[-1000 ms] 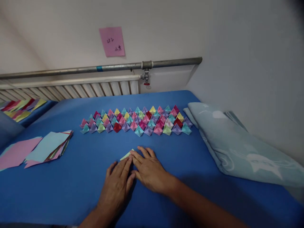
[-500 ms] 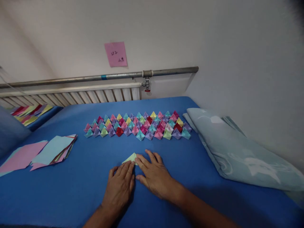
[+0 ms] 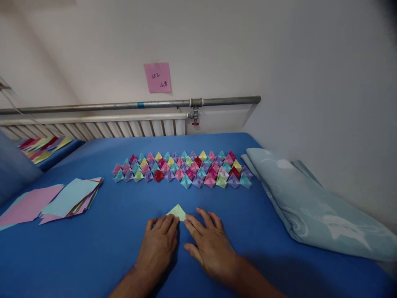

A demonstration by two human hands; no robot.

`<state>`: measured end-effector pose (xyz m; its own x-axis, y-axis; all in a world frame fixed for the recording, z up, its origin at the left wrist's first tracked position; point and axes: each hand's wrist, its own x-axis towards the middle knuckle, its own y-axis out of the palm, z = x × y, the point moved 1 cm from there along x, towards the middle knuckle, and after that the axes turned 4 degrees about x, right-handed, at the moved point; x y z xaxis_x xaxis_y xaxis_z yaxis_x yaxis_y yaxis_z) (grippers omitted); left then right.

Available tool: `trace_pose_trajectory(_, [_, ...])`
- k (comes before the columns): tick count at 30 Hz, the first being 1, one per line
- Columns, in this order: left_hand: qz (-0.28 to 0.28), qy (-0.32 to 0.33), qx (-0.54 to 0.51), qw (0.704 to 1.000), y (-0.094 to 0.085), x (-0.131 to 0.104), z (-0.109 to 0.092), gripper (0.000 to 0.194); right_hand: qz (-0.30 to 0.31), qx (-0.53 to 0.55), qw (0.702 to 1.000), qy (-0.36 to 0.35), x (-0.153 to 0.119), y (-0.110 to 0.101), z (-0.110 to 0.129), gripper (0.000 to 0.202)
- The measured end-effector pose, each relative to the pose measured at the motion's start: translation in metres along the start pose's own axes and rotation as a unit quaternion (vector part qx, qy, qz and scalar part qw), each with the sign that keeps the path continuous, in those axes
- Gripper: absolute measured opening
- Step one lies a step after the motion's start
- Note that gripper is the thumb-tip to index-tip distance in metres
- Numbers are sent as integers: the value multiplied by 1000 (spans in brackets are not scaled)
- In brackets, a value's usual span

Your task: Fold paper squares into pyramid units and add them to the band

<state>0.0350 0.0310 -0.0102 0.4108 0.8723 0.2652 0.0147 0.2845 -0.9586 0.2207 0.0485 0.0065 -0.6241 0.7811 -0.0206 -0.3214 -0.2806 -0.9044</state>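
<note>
A pale green sheet of paper [image 3: 178,212], folded into a triangle with its point away from me, lies flat on the blue bed surface [image 3: 102,248]. My left hand [image 3: 159,244] rests on its left lower corner, fingers stretched out and close together. The fingertips of my right hand [image 3: 211,244] touch its right lower corner, fingers spread, thumb apart. Both hands press from above and hide the corners of the paper. Beyond them stand several rows of small folded paper boats [image 3: 186,181] in many colours.
On the left lie a stack of coloured paper [image 3: 70,198] and pink sheets [image 3: 32,203]. A folded light-blue blanket [image 3: 310,207] lies along the right wall. Behind the bed run a radiator [image 3: 130,126] and a pipe [image 3: 108,106]; a pink note [image 3: 157,78] is on the wall.
My right hand has slid right to the corner of the green paper, baring more of its middle. My left hand stays at the left corner. The view has tilted up slightly.
</note>
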Motion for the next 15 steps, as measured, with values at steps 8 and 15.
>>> trace_pose_trajectory(8, [6, 47, -39, 998, 11, 38, 23, 33, -36, 6, 999, 21, -3, -1, 3, 48])
trace_pose_trajectory(15, [-12, 78, -57, 995, 13, 46, 29, 34, -56, 24, 998, 6, -4, 5, -2, 46])
